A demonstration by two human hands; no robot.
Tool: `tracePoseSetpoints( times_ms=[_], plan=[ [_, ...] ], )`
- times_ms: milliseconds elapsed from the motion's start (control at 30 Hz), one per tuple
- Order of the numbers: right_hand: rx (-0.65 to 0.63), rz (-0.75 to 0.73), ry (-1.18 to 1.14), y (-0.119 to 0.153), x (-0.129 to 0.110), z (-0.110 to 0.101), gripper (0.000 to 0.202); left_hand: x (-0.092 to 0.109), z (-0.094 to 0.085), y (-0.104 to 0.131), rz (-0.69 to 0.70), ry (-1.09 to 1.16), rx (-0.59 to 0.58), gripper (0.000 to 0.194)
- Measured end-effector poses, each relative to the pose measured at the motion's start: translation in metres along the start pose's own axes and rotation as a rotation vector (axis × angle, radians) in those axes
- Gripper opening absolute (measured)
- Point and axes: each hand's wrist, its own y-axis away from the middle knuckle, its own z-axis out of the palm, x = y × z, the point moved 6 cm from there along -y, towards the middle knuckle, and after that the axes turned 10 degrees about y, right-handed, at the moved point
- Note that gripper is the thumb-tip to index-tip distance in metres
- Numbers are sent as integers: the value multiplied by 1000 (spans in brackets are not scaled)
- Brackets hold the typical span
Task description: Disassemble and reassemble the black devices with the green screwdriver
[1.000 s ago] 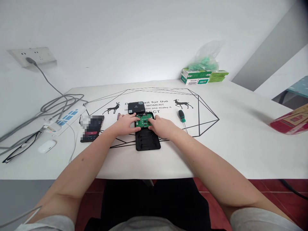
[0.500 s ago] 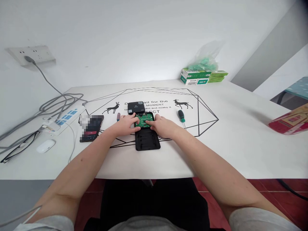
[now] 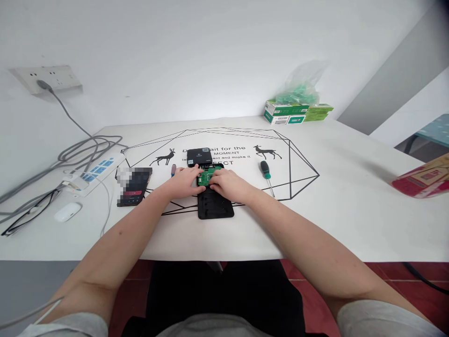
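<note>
Board (image 3: 204, 178) lay between left hand (image 3: 186, 180), half-open, resting on its edge, and right hand (image 3: 229, 185), curled over it, grip unclear.

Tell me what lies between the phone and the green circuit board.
In the head view, the left hand lies between the phone and the green circuit board; a small pinkish handle shows just beyond that hand.

hands (image 3: 185, 181) (image 3: 228, 185) — 2 | circuit board (image 3: 203, 179) — 1 | phone (image 3: 141, 181) 1 | power strip (image 3: 111, 163) 1 | printed deer (image 3: 166, 157) (image 3: 267, 152) 2
</note>
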Motion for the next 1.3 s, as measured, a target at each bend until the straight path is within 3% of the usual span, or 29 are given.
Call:
tracePoseSetpoints(
  times_ms=[500, 667, 800, 1133, 1300],
  plan=[
    [-12, 28, 109, 0, -7, -1, 29, -2, 1, -2, 3, -9, 13, 69],
    [-18, 9, 54, -1, -8, 1, 32, -1, 0, -2, -24, -17, 0, 75],
    [-4, 10, 34, -4, -6, 4, 30, -1, 0, -3, 2, -5, 15, 68],
    [64, 160, -88, -4, 3, 1, 22, -2, -1, -3, 15, 67, 47, 57],
    [45, 60, -83, -3, 0, 0, 19, 1, -2, -3, 23, 39, 48, 55]
  ],
)
